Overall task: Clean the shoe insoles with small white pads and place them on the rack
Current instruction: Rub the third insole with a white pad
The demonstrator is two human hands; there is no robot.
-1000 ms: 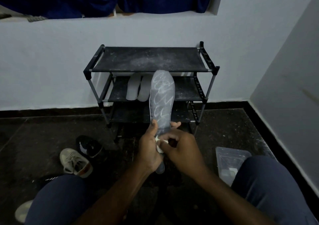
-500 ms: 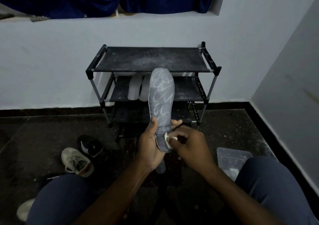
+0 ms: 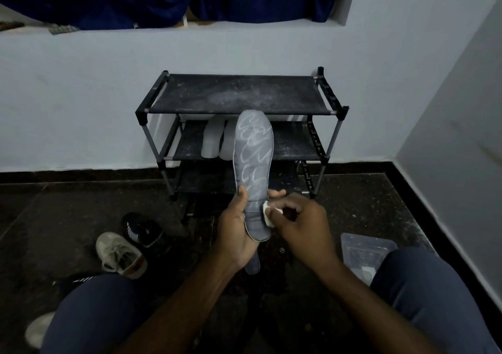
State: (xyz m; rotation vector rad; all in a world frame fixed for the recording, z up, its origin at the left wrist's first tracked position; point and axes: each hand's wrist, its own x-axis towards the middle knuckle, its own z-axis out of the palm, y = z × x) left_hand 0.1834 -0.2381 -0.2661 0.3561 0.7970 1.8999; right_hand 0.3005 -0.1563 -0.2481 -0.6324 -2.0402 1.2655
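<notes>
Head view, grips?
- My left hand (image 3: 236, 234) grips the grey insole (image 3: 254, 158) upright in front of me; my right hand (image 3: 301, 223) pinches a white pad (image 3: 267, 213) at its edge.

Progress?
- Two pale insoles (image 3: 217, 141) on the rack (image 3: 236, 94); this one looks mostly unwiped.

- No text, label, brand or number can be read anywhere.
- The grey insole (image 3: 254, 158) carries white looping lines, but they form no letters.
- The black shoe (image 3: 141, 230) on the floor shows white stripes, which are too small to read as a sign.
</notes>
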